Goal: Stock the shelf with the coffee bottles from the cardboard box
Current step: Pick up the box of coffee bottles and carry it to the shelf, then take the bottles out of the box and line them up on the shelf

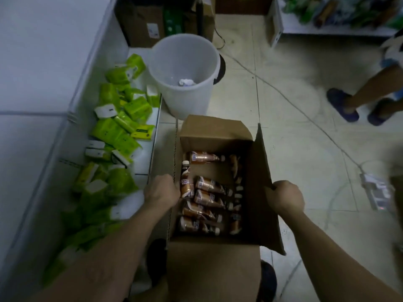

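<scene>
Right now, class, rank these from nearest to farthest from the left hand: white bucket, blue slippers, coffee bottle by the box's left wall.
1. Coffee bottle, beside the left hand, inside the cardboard box.
2. White bucket, ahead, beyond the box.
3. Blue slippers, far right.

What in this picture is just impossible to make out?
Head view:
- Bottles: the count; the right flap of the box shades several.
- Left hand: its fingertips, curled out of sight over the box edge.
- Crumpled thing in the bin: too blurred to name.
- Person at right: cut off by the frame edge.
</scene>
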`<state>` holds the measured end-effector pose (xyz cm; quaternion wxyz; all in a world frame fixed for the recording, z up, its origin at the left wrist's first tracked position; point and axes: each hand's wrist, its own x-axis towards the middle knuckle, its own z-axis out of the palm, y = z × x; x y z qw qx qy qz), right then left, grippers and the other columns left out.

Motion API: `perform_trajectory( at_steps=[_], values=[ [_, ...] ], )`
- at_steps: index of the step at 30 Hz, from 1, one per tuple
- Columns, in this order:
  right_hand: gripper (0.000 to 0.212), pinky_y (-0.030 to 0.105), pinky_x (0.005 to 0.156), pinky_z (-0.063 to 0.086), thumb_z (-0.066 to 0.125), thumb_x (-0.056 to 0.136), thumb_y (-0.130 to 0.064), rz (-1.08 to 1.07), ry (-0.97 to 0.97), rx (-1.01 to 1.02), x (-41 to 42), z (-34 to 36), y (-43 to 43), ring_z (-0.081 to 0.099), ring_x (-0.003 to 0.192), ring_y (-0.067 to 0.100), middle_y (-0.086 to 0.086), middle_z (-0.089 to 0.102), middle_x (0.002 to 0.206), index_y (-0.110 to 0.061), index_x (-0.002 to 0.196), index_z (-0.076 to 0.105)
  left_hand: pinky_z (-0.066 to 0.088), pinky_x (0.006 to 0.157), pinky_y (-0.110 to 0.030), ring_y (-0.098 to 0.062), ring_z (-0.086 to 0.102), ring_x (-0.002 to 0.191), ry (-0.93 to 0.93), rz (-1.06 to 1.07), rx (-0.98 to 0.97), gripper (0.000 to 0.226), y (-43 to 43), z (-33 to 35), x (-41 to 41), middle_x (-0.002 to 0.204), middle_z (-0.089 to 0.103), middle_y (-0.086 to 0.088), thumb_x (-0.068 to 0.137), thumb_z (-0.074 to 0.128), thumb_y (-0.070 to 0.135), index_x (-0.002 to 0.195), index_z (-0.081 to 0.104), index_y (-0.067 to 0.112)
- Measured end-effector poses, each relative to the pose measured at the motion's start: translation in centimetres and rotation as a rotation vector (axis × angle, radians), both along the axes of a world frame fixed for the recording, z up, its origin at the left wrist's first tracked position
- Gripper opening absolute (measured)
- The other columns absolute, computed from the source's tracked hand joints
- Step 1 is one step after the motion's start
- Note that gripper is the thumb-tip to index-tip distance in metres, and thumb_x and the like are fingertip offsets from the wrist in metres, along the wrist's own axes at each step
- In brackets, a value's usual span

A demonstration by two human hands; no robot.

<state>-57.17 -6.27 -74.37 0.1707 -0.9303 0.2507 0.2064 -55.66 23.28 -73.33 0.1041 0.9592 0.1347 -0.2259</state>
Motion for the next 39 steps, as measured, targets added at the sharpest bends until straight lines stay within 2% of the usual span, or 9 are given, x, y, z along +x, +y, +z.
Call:
perform_trajectory(
  at_steps=[4,8,15,19,23,28,32,36,39],
  values=[
    [0.033,0.022,0.046,0.036,0.061,0.089,-0.027,-0.010,-0.104,0.015,-3.2,-7.8,-2.4,0.058,0.056,0.028,0.011,0.062,0.060,-0.004,0.066,0.065,0.037,0.060,-0.030,-0.021,0.050,0.067,-0.019,-0.026,0.055,0.033,-2.6,-7.3,-1.7,0.062,0.046,-0.001,0.096,0.050,0.034,0.086,0.066,0.007],
    [0.034,0.023,0.047,0.034,0.062,0.087,-0.029,-0.041,-0.187,0.001,-5.5,-14.4,-4.4,0.057,0.056,0.030,0.010,0.059,0.057,-0.007,0.061,0.062,0.036,0.060,-0.029,-0.017,0.048,0.067,-0.072,-0.059,0.013,0.032,-2.7,-13.7,-2.5,0.071,0.051,0.000,0.096,0.050,0.038,0.089,0.064,0.010],
    [0.034,0.031,0.063,0.051,0.060,0.092,-0.038,-0.048,-0.123,-0.070,-8.8,-18.3,-7.7,0.062,0.070,0.027,0.009,0.067,0.076,-0.007,0.085,0.072,0.026,0.045,-0.027,-0.012,0.040,0.052,-0.181,-0.014,0.013,0.039,-4.9,-20.7,-6.4,0.061,0.046,0.000,0.098,0.047,0.039,0.066,0.050,0.016],
    [0.020,0.034,0.072,0.048,0.056,0.090,-0.020,-0.116,-0.195,-0.163,-10.1,-14.9,-6.3,0.062,0.090,0.032,0.009,0.063,0.096,-0.007,0.104,0.059,0.040,0.064,-0.034,-0.029,0.060,0.090,-0.217,0.037,-0.055,0.035,-3.3,-18.9,-7.7,0.093,0.060,-0.010,0.096,0.052,0.038,0.112,0.053,0.006],
    [0.059,0.041,0.087,0.050,0.060,0.090,-0.033,0.042,-0.215,-0.139,-12.8,-12.0,-2.6,0.058,0.115,0.032,0.013,0.058,0.130,-0.014,0.141,0.040,0.047,0.081,-0.040,-0.033,0.057,0.109,-0.311,-0.095,-0.079,0.044,-2.3,-14.6,-10.2,0.121,0.058,-0.014,0.092,0.059,0.033,0.126,0.048,0.008],
    [0.048,0.030,0.071,0.048,0.061,0.090,-0.040,0.076,-0.161,-0.049,-16.5,-9.6,1.5,0.059,0.090,0.021,0.007,0.063,0.106,-0.019,0.131,0.049,0.043,0.072,-0.027,-0.017,0.055,0.095,-0.276,-0.244,-0.148,0.026,-3.9,-12.1,-15.6,0.113,0.058,-0.002,0.091,0.062,0.029,0.113,0.059,0.016],
    [0.032,0.032,0.076,0.054,0.063,0.084,-0.037,0.140,-0.086,-0.075,-19.2,-11.0,2.9,0.060,0.081,0.017,0.000,0.059,0.092,-0.020,0.110,0.057,0.048,0.072,-0.026,-0.007,0.053,0.082,-0.227,-0.243,-0.230,0.020,-5.4,-13.5,-19.4,0.095,0.053,0.009,0.089,0.063,0.034,0.105,0.057,0.023],
    [0.031,0.033,0.079,0.053,0.063,0.086,-0.033,0.169,-0.021,-0.047,-18.8,-11.8,3.5,0.058,0.090,0.019,0.004,0.057,0.105,-0.021,0.113,0.054,0.051,0.088,-0.032,-0.014,0.058,0.098,-0.076,-0.262,-0.350,0.025,-6.0,-15.0,-21.2,0.112,0.060,0.005,0.087,0.064,0.031,0.110,0.054,0.031],
    [0.030,0.035,0.082,0.055,0.067,0.083,-0.033,0.146,0.037,0.033,-17.2,-12.9,3.8,0.061,0.089,0.019,0.004,0.062,0.103,-0.019,0.108,0.056,0.049,0.084,-0.030,-0.020,0.060,0.102,-0.053,-0.296,-0.353,0.034,-6.3,-15.7,-20.1,0.112,0.062,0.001,0.086,0.064,0.035,0.119,0.055,0.028]
  ],
)
